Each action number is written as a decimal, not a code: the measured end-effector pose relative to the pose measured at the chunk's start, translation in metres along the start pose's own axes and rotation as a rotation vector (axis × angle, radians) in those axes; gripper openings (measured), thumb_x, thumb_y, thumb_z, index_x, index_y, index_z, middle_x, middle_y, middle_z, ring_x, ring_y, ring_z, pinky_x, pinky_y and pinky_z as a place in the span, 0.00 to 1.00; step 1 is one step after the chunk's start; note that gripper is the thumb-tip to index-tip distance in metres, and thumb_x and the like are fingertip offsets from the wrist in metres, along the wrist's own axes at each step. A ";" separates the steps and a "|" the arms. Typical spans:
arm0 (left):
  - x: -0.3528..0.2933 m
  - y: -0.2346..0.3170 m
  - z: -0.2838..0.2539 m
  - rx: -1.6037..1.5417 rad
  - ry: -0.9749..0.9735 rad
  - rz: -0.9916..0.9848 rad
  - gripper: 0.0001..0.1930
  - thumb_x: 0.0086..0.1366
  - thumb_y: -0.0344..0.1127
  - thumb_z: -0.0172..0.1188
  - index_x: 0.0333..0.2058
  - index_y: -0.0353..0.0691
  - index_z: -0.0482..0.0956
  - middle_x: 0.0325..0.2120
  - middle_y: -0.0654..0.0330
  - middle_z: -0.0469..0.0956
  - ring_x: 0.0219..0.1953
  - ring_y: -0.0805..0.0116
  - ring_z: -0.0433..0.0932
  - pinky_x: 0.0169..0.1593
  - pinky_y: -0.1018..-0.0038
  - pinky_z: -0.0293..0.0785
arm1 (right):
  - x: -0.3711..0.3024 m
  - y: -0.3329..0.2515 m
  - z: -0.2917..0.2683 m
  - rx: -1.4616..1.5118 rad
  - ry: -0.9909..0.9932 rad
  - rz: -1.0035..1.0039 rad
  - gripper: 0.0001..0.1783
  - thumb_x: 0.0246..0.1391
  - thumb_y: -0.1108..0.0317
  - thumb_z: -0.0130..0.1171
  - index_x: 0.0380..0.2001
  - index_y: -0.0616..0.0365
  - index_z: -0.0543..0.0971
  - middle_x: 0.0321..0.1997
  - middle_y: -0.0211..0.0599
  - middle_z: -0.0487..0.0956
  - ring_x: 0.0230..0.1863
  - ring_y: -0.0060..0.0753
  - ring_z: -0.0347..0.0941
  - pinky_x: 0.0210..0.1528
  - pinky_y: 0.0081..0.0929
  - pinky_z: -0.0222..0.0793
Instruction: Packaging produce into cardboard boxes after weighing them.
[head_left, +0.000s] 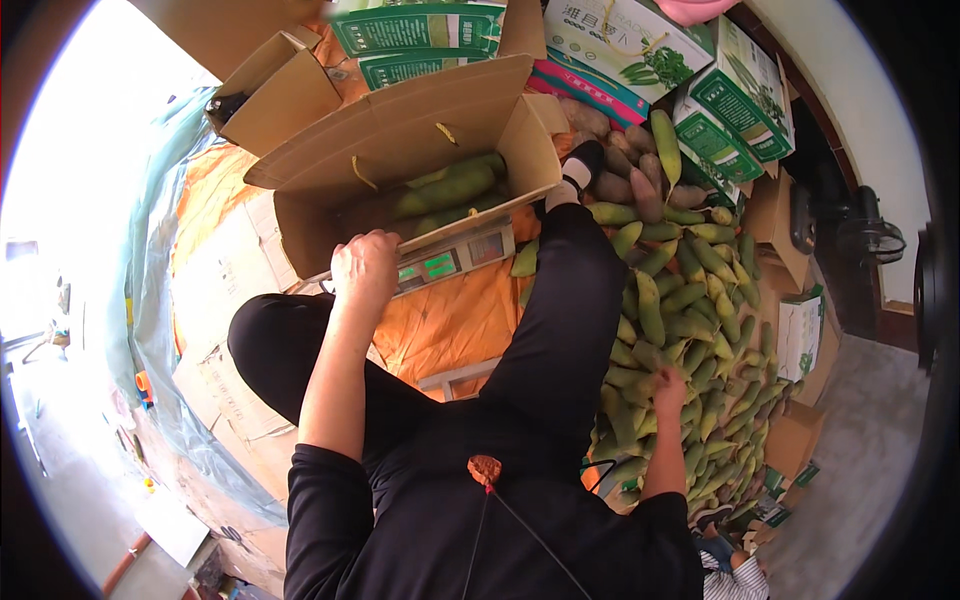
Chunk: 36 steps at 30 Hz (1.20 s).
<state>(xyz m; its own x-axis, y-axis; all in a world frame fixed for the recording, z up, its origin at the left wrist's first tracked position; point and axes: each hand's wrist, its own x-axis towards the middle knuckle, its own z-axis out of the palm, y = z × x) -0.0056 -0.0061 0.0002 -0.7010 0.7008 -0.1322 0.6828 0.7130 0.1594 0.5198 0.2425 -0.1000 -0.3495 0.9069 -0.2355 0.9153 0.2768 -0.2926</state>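
Over green radishes (650, 310) hangs the right hand (669, 391), grip unclear; left hand (366, 265) clasps box (400, 122).

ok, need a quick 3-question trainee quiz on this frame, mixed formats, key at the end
1. Multiple choice: which hand is at the loose green radish pile?
A) left
B) right
C) neither

2. True or false: the open cardboard box has nothing inside.

3. Fill in: the lit readouts on the scale glow ____.

Key:
1. B. The right hand is at the pile; the left hand is at the box's near edge.
2. False. Green radishes lie in it.
3. Green.
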 end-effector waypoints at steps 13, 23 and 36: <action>0.000 -0.003 0.001 0.001 -0.004 0.028 0.07 0.53 0.29 0.56 0.30 0.45 0.81 0.28 0.58 0.79 0.36 0.58 0.79 0.39 0.62 0.73 | 0.068 -0.320 -0.148 1.158 0.173 -0.624 0.10 0.61 0.73 0.49 0.43 0.64 0.73 0.45 0.40 0.76 0.45 0.29 0.74 0.45 0.28 0.75; 0.008 0.008 -0.001 0.091 -0.091 0.019 0.08 0.57 0.30 0.52 0.32 0.49 0.80 0.30 0.59 0.80 0.37 0.58 0.80 0.39 0.61 0.76 | 0.107 -0.504 0.040 1.056 -0.304 -0.529 0.10 0.52 0.71 0.57 0.38 0.63 0.75 0.34 0.36 0.77 0.33 0.25 0.75 0.30 0.24 0.77; 0.006 0.008 -0.012 -0.001 -0.153 -0.093 0.14 0.56 0.34 0.56 0.42 0.44 0.80 0.38 0.54 0.79 0.42 0.52 0.77 0.45 0.63 0.73 | 0.098 -0.328 -0.070 0.907 -0.023 -0.511 0.11 0.52 0.70 0.59 0.39 0.60 0.79 0.36 0.30 0.80 0.38 0.19 0.74 0.43 0.21 0.71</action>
<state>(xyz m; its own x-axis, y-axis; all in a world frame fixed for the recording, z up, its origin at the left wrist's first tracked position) -0.0070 0.0036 0.0120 -0.7216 0.6268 -0.2939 0.6162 0.7750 0.1401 0.1996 0.2634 0.0378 -0.6656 0.7398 0.0984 0.1658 0.2751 -0.9470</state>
